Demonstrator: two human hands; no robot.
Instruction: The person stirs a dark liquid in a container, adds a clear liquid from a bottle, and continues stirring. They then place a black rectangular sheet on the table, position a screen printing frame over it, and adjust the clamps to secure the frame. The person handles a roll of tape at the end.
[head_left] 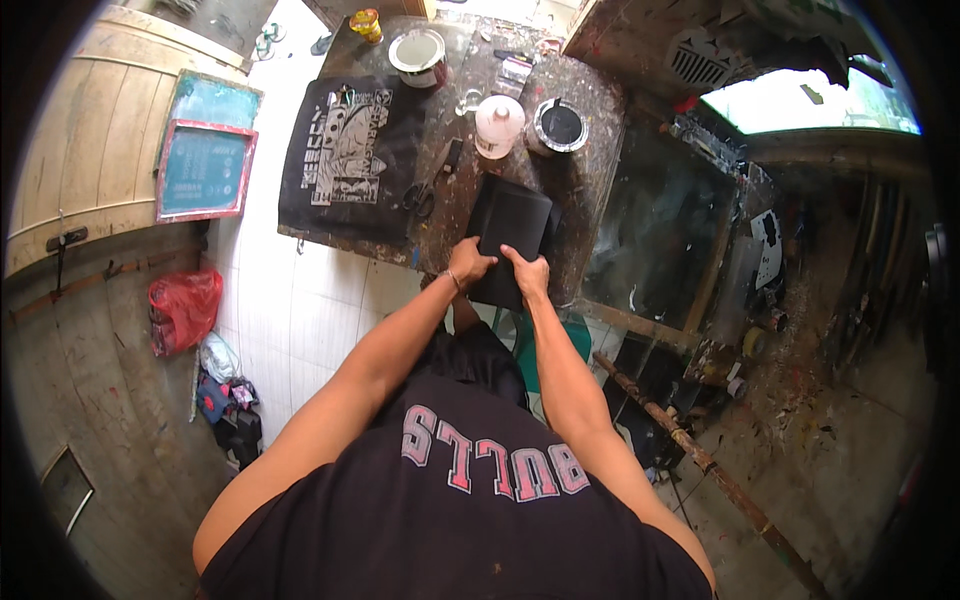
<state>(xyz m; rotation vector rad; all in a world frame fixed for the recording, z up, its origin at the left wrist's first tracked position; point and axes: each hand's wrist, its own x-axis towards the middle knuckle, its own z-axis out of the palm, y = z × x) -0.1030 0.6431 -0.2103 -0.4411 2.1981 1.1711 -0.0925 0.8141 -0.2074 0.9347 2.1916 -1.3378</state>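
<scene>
At the near edge of a paint-spattered table, I hold a black flat rectangular object point(515, 215) with a smooth matte face; whether it is a board, a folder or a folded sheet I cannot tell. My left hand point(470, 263) grips its left side, and my right hand point(528, 270) grips the near right part with the thumb on top. Most of my fingers are hidden underneath. Left of it lie black scissors point(419, 197) and a small dark block-like tool point(453, 154). A black cloth with a white print point(400, 215) is spread further left.
Beyond the object stand a whitish plastic container point(499, 122) and an open can with dark contents point(560, 126). A larger white can point(417, 55) and a yellow cup point(367, 26) are at the back. Framed screens point(246, 150) lean at left; a stained pole point(700, 458) slants at right.
</scene>
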